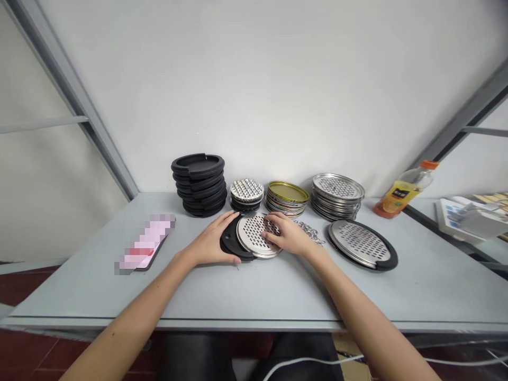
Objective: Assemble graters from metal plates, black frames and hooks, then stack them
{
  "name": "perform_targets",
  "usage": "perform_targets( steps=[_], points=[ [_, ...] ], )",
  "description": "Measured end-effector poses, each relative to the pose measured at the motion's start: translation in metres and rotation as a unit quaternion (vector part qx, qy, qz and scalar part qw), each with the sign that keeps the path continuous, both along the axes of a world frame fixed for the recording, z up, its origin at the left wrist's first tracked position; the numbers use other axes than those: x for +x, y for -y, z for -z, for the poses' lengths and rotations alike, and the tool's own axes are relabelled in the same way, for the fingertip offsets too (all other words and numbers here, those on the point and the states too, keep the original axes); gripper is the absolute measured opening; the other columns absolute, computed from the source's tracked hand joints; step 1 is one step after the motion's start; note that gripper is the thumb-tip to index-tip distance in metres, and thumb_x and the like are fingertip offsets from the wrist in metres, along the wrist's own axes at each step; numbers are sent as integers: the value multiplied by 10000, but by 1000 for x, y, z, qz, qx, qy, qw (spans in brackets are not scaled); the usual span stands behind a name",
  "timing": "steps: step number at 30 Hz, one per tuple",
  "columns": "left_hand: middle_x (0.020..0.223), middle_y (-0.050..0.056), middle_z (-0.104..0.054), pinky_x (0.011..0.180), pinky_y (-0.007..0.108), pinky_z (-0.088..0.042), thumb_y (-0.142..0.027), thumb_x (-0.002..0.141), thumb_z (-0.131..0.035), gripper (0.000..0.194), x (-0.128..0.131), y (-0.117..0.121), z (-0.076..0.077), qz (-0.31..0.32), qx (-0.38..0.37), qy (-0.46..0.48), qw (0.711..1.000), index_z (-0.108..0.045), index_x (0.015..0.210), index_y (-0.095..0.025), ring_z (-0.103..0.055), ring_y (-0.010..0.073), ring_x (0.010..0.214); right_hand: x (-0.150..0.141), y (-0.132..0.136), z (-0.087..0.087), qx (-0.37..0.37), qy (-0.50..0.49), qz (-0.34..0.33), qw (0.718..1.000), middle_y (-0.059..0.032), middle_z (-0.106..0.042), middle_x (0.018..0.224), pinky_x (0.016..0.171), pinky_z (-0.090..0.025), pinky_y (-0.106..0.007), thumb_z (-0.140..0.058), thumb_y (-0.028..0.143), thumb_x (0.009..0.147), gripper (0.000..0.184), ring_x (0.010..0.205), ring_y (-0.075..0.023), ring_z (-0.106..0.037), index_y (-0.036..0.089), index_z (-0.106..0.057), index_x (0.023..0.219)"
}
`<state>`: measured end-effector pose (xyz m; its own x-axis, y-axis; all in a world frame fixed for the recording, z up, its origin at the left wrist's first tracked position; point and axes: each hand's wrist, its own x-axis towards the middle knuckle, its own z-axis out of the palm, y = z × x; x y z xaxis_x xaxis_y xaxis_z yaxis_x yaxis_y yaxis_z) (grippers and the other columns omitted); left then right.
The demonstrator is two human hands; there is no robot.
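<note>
My left hand (208,242) is wrapped around the outer side of a round black plastic holder (230,241), thumb at the near edge and fingers at the far edge. A round perforated metal grater disc (254,233) lies partly in that holder, its right side sticking out past the black rim. My right hand (291,235) grips the disc from the right, with bent fingers on its top face; its thumb is hard to make out. Just behind my right hand lies a small heap of silvery metal pieces (311,231), partly covered by it.
Along the wall stand stacks of black holders (200,185), spiked discs (246,190), gold-topped lids (288,191) and perforated discs (337,190). At right are a disc set in a black holder (361,243) and a juice bottle (405,190). A phone (146,243) lies left.
</note>
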<state>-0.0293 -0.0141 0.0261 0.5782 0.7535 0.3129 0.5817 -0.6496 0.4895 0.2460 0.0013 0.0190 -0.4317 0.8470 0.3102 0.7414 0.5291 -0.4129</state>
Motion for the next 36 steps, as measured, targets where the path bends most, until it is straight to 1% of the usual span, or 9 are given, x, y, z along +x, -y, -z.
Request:
perform_targets(
  steps=[7, 11, 18, 23, 25, 27, 30, 33, 36],
  points=[
    [1521, 143, -291, 1151, 469, -268, -619, 541, -800, 1176, 0, -3, 6, 22, -17, 5, 1000, -231, 1488, -217, -293, 345, 1388, 2, -1, 1, 6, -7, -21, 1000, -140, -574, 1229, 942, -474, -404, -566, 500, 844, 467, 1073, -259, -593, 174, -600, 1177],
    [1524, 130, -296, 1148, 471, -271, -614, 557, -795, 1152, -1, -3, 7, 21, -36, 1, 999, -235, 1488, -229, -304, 339, 1385, -3, 1, 2, 20, -11, -30, 999, -153, -553, 1277, 973, -458, -430, -543, 474, 865, 463, 1126, -273, -571, 169, -586, 1210],
    [1539, 114, -267, 1145, 462, -278, -621, 568, -782, 1074, -3, -4, 7, 22, -57, -19, 998, -320, 1458, -237, -288, 334, 1395, -15, 5, 8, 27, -36, -13, 999, -150, -555, 1299, 1001, -443, -435, -497, 407, 894, 412, 1163, -276, -559, 160, -602, 1208],
    [1553, 111, -235, 1147, 464, -270, -626, 568, -778, 1096, -7, -6, 6, 21, -63, -36, 997, -289, 1472, -245, -276, 335, 1401, -21, 4, 15, 24, -80, 0, 997, -145, -571, 1303, 1034, -421, -432, -458, 413, 917, 402, 1193, -271, -555, 159, -636, 1172],
    [1562, 114, -209, 1145, 469, -271, -627, 558, -782, 1122, -9, -7, 7, 16, -68, -40, 997, -269, 1480, -246, -266, 340, 1405, -23, 4, 15, 15, -85, -6, 996, -153, -567, 1315, 1046, -412, -436, -421, 432, 934, 432, 1222, -271, -539, 158, -626, 1197],
    [1566, 127, -193, 1145, 481, -263, -626, 549, -787, 1142, -11, -9, 8, 9, -73, -41, 996, -260, 1484, -236, -251, 349, 1410, -22, 5, 14, 6, -79, -28, 996, -164, -542, 1347, 1059, -400, -441, -405, 450, 941, 463, 1266, -272, -503, 155, -599, 1240],
    [1563, 145, -195, 1151, 494, -237, -633, 546, -783, 1154, -14, -11, 10, 3, -79, -50, 996, -259, 1485, -215, -221, 352, 1420, -18, 5, 9, -3, -46, -61, 997, -186, -464, 1417, 1106, -329, -485, -443, 492, 919, 558, 1343, -292, -406, 127, -514, 1335],
    [1552, 144, -230, 1151, 495, -234, -639, 552, -777, 1142, -15, -11, 9, -1, -77, -57, 995, -265, 1483, -219, -224, 342, 1420, -7, 4, 3, -30, -7, -75, 997, -212, -358, 1479, 1126, -259, -547, -540, 570, 842, 743, 1392, -340, -304, 107, -415, 1410],
    [1533, 137, -282, 1142, 505, -247, -623, 554, -785, 1107, -17, -11, 6, 0, -70, -52, 996, -298, 1471, -239, -256, 346, 1407, 4, 3, -1, -60, 8, -94, 994, -212, -271, 1519, 1118, -269, -553, -661, 626, 715, 912, 1403, -368, -260, 132, -386, 1431]
  ],
)
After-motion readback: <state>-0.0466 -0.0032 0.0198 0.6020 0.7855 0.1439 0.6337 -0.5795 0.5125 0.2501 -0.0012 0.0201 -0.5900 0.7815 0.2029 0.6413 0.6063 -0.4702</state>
